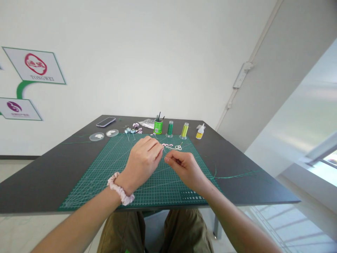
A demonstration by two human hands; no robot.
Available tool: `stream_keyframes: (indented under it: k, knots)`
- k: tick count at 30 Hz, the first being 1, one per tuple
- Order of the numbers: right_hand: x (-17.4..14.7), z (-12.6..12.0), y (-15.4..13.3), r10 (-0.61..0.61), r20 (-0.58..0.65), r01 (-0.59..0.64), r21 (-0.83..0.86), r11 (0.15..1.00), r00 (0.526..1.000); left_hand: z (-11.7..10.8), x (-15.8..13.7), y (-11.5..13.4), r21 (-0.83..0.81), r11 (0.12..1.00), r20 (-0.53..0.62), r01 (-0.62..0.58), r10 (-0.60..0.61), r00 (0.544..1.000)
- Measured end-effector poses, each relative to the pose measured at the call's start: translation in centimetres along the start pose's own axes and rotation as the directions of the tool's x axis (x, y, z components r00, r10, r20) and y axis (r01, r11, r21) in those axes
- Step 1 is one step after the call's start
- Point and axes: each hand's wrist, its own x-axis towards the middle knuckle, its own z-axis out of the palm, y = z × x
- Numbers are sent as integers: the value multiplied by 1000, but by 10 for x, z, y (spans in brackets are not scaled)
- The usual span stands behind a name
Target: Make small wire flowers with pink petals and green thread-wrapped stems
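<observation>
My left hand (145,158), a pink scrunchie (120,189) around its wrist, is closed with the back of the hand towards me. Just to its right my right hand (184,166) pinches thumb against forefinger. Both are raised over the green cutting mat (105,175), fingertips close together but apart. Whatever is between the fingers is too fine or hidden to make out. Beyond the fingertips lie small pink flower pieces (167,145) and white-handled scissors (178,147). Wire-stemmed flowers in blue (127,130) and pink (136,125) lie at the mat's far left edge.
At the back stand a green can with tools (158,126), a dark green thread spool (170,129), a yellow-green spool (184,130) and a glue bottle (200,132). Leftward are two shallow dishes (97,136) and a phone (106,122). Loose green thread (237,176) trails over the table's right side.
</observation>
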Motion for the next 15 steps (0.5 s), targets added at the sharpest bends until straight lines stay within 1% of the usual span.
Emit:
stream_keyframes:
  k: [3,6,8,11,15]
  knots:
    - [-4,0,-7,-117,-35,105,-241,965,993,-1,0,1,21,1000,13,-19,18,1000]
    - [-5,-2,-17,-192,-43,152,-458,876,980,-2,-1,2,37,998,28,-41,40,999]
    - [-4,-5,-24,-224,-38,166,-555,815,974,-4,-1,3,44,998,33,-48,47,998]
    - [1,-11,-33,-245,-33,171,-624,763,969,-7,0,4,62,996,33,-63,61,998]
    - [9,-20,-41,-223,-31,153,-635,757,974,-11,-1,6,68,994,19,-83,82,996]
